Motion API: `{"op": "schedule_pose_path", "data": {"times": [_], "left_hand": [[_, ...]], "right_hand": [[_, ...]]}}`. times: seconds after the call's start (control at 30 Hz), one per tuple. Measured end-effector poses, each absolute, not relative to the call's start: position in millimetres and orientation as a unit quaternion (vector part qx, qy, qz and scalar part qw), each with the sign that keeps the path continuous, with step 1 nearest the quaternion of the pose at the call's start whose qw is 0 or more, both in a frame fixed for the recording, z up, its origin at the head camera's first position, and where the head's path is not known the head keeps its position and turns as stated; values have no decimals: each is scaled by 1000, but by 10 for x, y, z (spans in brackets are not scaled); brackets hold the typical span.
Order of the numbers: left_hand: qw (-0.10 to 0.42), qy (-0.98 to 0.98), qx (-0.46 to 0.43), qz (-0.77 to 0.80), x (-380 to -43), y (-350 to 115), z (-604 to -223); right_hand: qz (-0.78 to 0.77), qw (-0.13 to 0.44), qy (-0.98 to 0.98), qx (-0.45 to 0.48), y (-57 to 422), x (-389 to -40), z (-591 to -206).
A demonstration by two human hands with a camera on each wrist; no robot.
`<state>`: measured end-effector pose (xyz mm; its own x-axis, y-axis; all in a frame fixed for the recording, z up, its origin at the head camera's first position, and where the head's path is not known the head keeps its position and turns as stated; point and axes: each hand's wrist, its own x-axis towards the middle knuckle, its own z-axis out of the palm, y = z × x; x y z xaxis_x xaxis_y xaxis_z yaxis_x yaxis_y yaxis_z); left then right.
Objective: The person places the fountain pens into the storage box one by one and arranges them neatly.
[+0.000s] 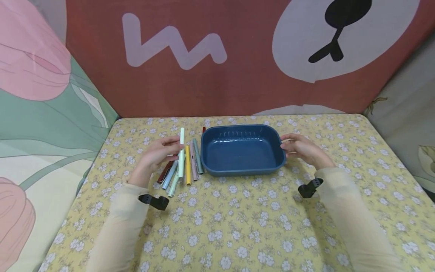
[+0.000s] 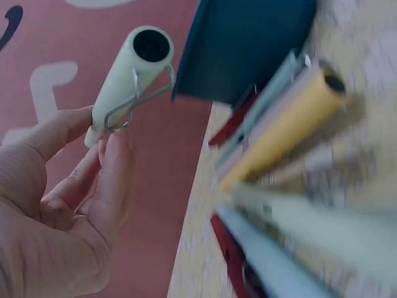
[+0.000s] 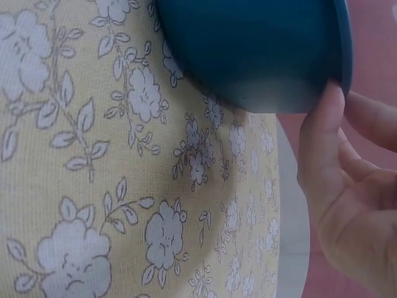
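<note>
In the head view my left hand [image 1: 157, 153] holds a pale green pen [image 1: 181, 166] between thumb and fingertips, upright over a group of pens. Its wire clip and dark hollow end show in the left wrist view. Beneath and beside it lie a yellow pen [image 1: 188, 168], a lilac pen [image 1: 194, 162], a grey-green pen [image 1: 198, 158], a light blue pen [image 1: 170, 176], another light green pen [image 1: 173, 186] and a dark red pen [image 1: 164, 173]. My right hand [image 1: 303, 150] pinches the right rim of a dark blue rectangular dish [image 1: 242, 173], thumb against its outer wall.
A yellow flowered cloth [image 1: 234, 226] covers the table. A dark red tip [image 1: 204, 129] shows beside the dish's back left corner. Behind the table hangs a red printed curtain [image 1: 244, 87], and patterned fabric [image 1: 44, 151] stands at the left side.
</note>
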<state>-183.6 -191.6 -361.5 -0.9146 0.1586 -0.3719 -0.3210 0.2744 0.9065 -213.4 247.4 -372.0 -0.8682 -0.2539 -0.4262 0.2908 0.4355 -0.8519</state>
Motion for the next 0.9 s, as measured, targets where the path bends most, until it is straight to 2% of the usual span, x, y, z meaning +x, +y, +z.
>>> {"op": "schedule_pose_path", "data": {"times": [0.2,0.9], "left_hand": [[207,739,-39,640,-1886,-1640,-3563],[238,655,-79,713,-2071,-833,-3572]], "right_hand": [[-536,264,802,8,2471,-2140,-3725],[-531,270,803,-1,2500,-2161,-3742]]}}
